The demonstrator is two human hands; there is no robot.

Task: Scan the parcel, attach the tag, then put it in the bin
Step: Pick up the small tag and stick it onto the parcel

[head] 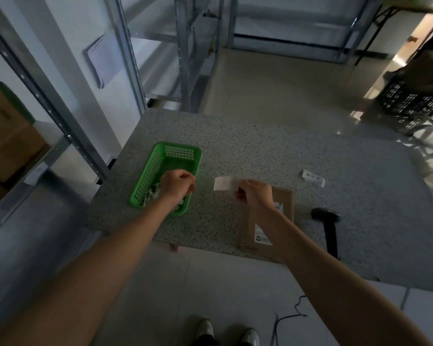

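Note:
A flat brown cardboard parcel point(283, 208) with a white label lies at the table's front edge, partly under my right forearm. My right hand point(254, 193) pinches a small white tag point(223, 183) and holds it above the table, left of the parcel. My left hand point(178, 183) hovers over the green plastic basket point(160, 158) with its fingers closed; whether it holds a paper scrap I cannot tell. Paper scraps point(150, 194) lie in the basket's near end. A black handheld scanner point(326, 216) rests right of the parcel.
A white strip of label backing point(313, 177) lies on the speckled grey table point(260, 146) at the right. Metal shelving stands left and behind, with cardboard boxes point(8, 136) on it. A black crate point(410, 101) sits far right. A cable point(285, 318) runs on the floor.

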